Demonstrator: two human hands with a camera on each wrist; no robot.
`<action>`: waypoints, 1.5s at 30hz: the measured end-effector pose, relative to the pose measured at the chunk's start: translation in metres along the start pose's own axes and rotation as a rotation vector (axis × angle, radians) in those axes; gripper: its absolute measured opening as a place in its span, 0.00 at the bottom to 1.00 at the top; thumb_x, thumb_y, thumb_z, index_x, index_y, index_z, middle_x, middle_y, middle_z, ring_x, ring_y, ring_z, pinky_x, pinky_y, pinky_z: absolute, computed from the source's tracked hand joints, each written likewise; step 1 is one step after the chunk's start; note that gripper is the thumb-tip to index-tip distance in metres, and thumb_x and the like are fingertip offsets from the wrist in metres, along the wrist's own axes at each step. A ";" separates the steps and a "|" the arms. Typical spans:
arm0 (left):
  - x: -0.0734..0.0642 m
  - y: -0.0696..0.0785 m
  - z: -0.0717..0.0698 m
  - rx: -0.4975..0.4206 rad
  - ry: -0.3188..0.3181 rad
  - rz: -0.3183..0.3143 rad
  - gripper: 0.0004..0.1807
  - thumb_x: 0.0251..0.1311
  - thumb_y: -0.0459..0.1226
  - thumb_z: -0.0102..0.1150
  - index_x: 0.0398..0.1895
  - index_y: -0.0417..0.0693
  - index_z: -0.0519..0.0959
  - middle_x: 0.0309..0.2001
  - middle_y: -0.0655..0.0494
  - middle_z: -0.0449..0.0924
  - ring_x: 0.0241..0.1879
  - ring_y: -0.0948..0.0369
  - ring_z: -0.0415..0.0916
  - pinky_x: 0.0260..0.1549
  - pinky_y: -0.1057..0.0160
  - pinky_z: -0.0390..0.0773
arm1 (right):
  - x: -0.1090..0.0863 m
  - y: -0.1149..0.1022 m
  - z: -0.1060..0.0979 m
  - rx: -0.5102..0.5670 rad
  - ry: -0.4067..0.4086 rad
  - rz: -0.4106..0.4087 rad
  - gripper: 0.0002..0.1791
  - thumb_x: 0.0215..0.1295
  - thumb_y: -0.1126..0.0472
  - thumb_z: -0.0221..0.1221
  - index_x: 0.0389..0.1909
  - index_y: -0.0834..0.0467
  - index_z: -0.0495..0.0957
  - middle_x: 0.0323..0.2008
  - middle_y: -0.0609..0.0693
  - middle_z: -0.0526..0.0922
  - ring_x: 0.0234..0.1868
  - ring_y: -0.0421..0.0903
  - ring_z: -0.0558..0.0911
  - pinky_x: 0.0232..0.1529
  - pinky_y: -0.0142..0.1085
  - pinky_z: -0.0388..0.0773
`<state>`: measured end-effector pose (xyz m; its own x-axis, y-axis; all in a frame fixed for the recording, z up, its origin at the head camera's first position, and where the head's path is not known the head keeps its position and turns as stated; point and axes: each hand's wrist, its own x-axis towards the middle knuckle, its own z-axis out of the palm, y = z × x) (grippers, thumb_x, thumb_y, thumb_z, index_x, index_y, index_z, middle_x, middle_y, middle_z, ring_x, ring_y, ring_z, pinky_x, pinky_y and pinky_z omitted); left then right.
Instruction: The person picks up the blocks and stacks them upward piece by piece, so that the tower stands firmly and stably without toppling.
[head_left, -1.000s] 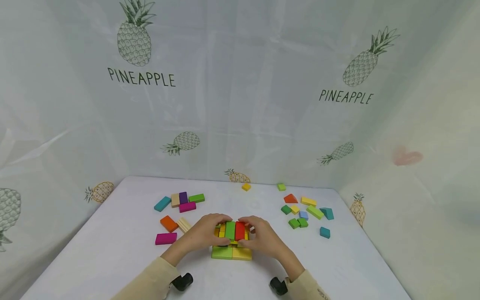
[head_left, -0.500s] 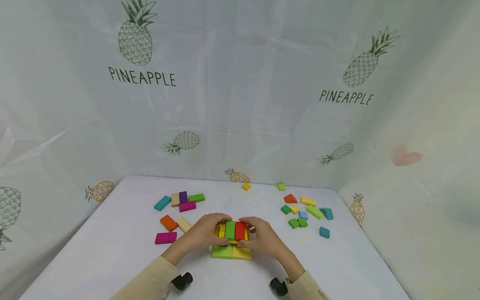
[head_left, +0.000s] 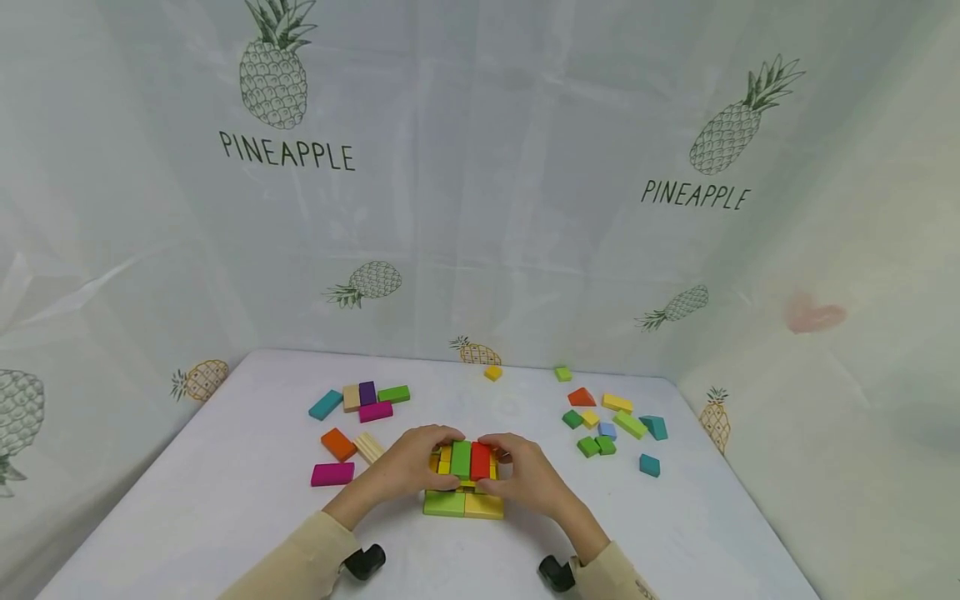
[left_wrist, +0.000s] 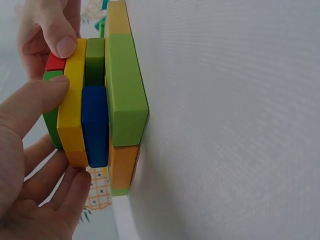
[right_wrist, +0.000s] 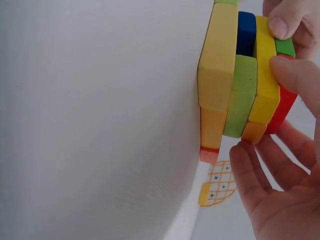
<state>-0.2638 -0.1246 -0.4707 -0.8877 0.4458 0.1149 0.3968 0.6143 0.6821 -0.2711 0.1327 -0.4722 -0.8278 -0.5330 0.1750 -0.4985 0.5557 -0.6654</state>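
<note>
A layered stack of wooden blocks stands on the table, with a light green block (head_left: 444, 503) and a pale yellow block (head_left: 483, 506) at the front of its bottom layer. On top, a green block (head_left: 461, 461) and a red block (head_left: 480, 461) lie side by side. My left hand (head_left: 411, 462) grips the green one, thumb in front and fingers behind; my right hand (head_left: 528, 475) holds the red one likewise. Under them, the left wrist view shows a yellow block (left_wrist: 72, 110) above a blue block (left_wrist: 95, 125). The stack's back is hidden in the head view.
Left of the stack lie loose blocks, among them an orange block (head_left: 338, 445), a magenta block (head_left: 332, 474) and a teal block (head_left: 326, 404). Several more, including a red-orange triangle (head_left: 581, 397) and a yellow block (head_left: 617, 402), are scattered to the right. A pineapple-print curtain (head_left: 480, 208) hangs behind.
</note>
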 end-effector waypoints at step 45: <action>-0.004 -0.097 -0.090 0.249 0.160 -0.135 0.21 0.64 0.35 0.73 0.59 0.40 0.84 0.55 0.39 0.81 0.53 0.45 0.77 0.53 0.43 0.85 | 0.002 -0.001 0.000 0.034 -0.017 0.088 0.34 0.61 0.52 0.78 0.67 0.53 0.79 0.60 0.48 0.84 0.55 0.48 0.83 0.58 0.45 0.85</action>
<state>-0.3200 -0.2444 -0.4725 -0.9538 0.2538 0.1608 0.3004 0.8101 0.5035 -0.2721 0.1316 -0.4714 -0.8635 -0.4937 0.1028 -0.4148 0.5793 -0.7017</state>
